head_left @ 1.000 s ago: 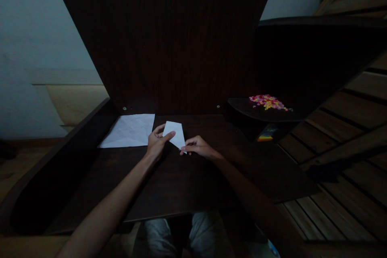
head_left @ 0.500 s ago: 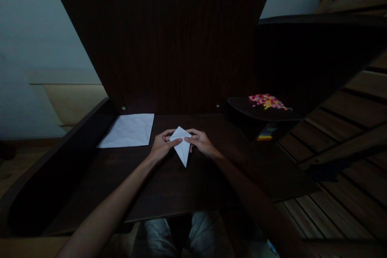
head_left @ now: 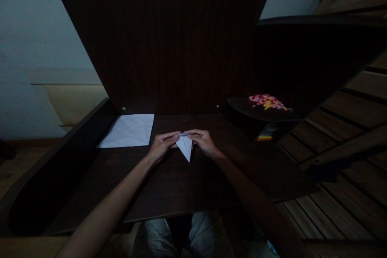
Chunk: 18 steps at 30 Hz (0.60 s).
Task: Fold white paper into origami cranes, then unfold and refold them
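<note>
A small folded piece of white paper (head_left: 185,147) is held between my two hands over the dark desk. Its lower part tapers to a point toward me, with a crease down the middle. Along its top edge the paper is bent into a narrow fold. My left hand (head_left: 162,145) pinches the upper left corner between thumb and fingers. At the upper right corner, my right hand (head_left: 203,142) grips the paper the same way. Parts of the fingers are hidden behind the paper.
A creased white sheet (head_left: 130,130) lies at the desk's back left, beside a raised side panel (head_left: 69,149). On a low shelf (head_left: 242,109) at the right is a pile of small pink, red and yellow pieces (head_left: 267,101). A tall dark back panel (head_left: 169,48) rises behind.
The kite-shaped paper's top corner has been bent over, so its upper edge is now nearly straight. Its lower tip has shifted slightly right and up. Both hands still hold it.
</note>
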Motion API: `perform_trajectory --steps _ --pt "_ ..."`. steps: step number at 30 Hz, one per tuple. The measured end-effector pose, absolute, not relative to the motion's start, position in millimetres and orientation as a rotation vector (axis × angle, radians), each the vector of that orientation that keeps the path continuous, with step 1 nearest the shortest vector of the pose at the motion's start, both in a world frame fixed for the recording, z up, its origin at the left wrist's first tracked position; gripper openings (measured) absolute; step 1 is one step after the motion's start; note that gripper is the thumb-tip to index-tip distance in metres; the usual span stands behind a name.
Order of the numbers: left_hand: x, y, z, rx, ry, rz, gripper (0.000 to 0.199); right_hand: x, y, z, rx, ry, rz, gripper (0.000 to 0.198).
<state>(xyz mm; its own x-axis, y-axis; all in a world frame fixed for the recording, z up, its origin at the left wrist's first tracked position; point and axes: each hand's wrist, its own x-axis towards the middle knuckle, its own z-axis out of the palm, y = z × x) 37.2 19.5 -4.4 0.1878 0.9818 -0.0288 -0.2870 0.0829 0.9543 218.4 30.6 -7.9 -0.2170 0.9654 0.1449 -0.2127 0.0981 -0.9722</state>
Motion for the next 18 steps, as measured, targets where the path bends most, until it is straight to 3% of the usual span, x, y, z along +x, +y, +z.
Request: perform_trajectory --steps 9,13,18 --pt "39.8 18.8 -1.9 1.020 0.954 1.186 0.047 220.8 33.0 -12.0 -0.858 -1.278 1.386 0.017" --pt "38.4 19.3 -2.8 1.057 0.960 1.205 0.054 218.5 30.4 -9.9 -0.873 -1.343 1.329 0.022" --pt "36.4 20.9 -4.2 1.107 0.984 1.216 0.054 214.7 29.8 -9.3 -0.900 -1.299 1.299 0.043"
